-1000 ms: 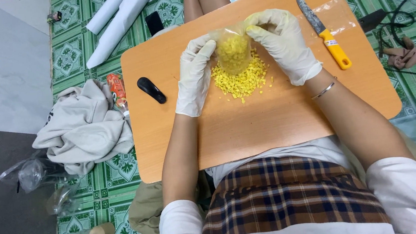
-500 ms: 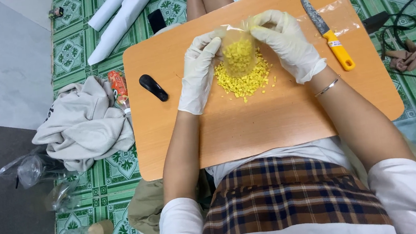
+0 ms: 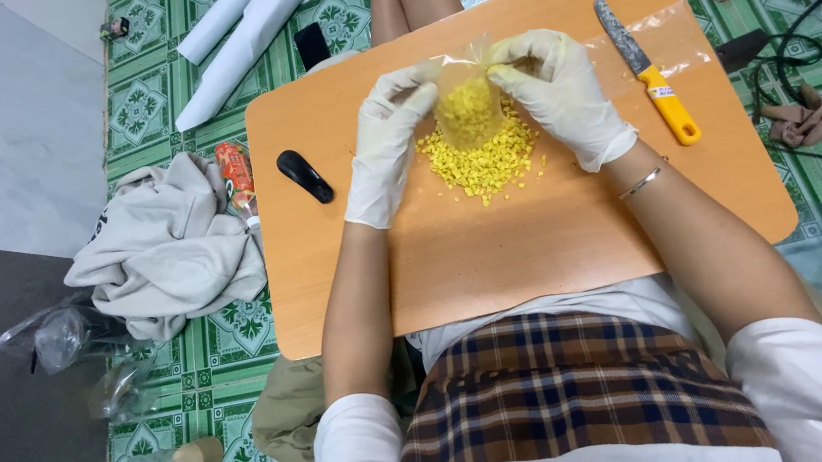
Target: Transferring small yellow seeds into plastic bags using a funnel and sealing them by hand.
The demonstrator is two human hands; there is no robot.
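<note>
Plastic bag (image 3: 468,107) of yellow pieces hung over the wooden board (image 3: 531,240), above the loose yellow heap (image 3: 484,158); my gloved left hand (image 3: 386,149) and right hand (image 3: 558,94) each pinched its top edge shut. Beside lay the yellow-handled knife (image 3: 651,86) and a black clip (image 3: 305,176).

My left hand (image 3: 386,144) and right hand (image 3: 563,94) are sheathed in thin, matt, cream rubbery gloves, slightly wrinkled. Between them I pinch a clear, glossy plastic bag (image 3: 468,107) that crinkles. The yellow pieces (image 3: 486,160) look dull and grainy. The table top (image 3: 531,240) is smooth wood-look laminate with a soft sheen. The knife (image 3: 647,72) has a dull grey metal blade and glossy yellow plastic handle.
</note>
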